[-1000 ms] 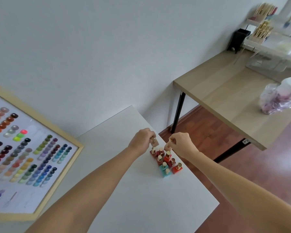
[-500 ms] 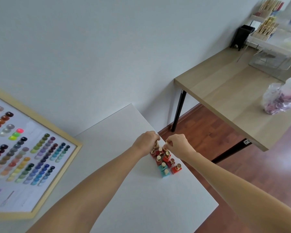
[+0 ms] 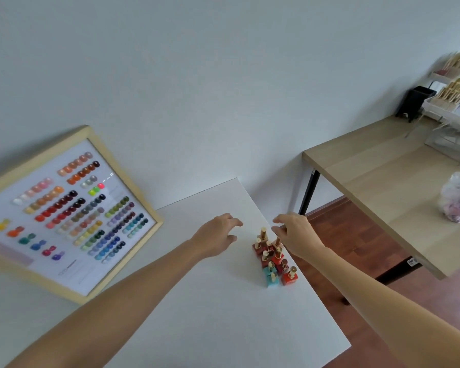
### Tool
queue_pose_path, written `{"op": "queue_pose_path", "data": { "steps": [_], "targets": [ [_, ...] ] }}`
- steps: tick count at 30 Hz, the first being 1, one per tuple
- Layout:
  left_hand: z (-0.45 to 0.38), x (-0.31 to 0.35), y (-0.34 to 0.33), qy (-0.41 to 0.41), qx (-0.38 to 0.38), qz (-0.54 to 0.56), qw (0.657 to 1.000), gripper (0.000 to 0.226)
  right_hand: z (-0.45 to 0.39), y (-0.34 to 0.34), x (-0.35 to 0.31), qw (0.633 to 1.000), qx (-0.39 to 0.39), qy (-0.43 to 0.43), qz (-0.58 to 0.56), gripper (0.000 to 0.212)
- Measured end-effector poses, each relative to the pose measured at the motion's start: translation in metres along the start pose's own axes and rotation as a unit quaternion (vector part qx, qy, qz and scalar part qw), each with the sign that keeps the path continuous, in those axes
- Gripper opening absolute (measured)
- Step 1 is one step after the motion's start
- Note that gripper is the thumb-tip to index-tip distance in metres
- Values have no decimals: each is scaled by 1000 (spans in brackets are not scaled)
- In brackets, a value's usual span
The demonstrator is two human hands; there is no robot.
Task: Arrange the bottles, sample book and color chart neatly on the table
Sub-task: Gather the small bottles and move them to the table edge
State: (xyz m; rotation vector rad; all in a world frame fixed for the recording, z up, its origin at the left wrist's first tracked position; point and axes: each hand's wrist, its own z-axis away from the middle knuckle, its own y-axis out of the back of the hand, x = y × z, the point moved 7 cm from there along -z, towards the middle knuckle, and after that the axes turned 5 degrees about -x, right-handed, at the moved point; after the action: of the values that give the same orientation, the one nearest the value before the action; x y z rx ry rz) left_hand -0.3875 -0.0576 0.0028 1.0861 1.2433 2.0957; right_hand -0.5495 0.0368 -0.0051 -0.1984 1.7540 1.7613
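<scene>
Hands [image 3: 252,237] flank bottles [image 3: 274,258]; labels unreadable.

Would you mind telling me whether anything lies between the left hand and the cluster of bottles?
Nothing visible does. The left hand hovers open beside the bottles, with only bare white table between them. The right hand is on the bottles' far side.

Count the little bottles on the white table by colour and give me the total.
Red bottles: 7 (they stand packed together, so this count is approximate)
Teal bottles: 2
Beige bottle: 1
Total: 10
</scene>
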Motion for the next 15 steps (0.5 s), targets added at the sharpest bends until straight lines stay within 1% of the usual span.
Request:
{"op": "queue_pose_path", "data": {
  "steps": [7, 15],
  "targets": [
    [97, -33, 34, 46, 35, 50, 997, 39, 20, -3, -67, 998, -17, 66, 10, 25],
    [247, -89, 49, 105, 82, 109, 985, 40, 74, -47, -174, 984, -88, 157, -2, 17]
  ]
}}
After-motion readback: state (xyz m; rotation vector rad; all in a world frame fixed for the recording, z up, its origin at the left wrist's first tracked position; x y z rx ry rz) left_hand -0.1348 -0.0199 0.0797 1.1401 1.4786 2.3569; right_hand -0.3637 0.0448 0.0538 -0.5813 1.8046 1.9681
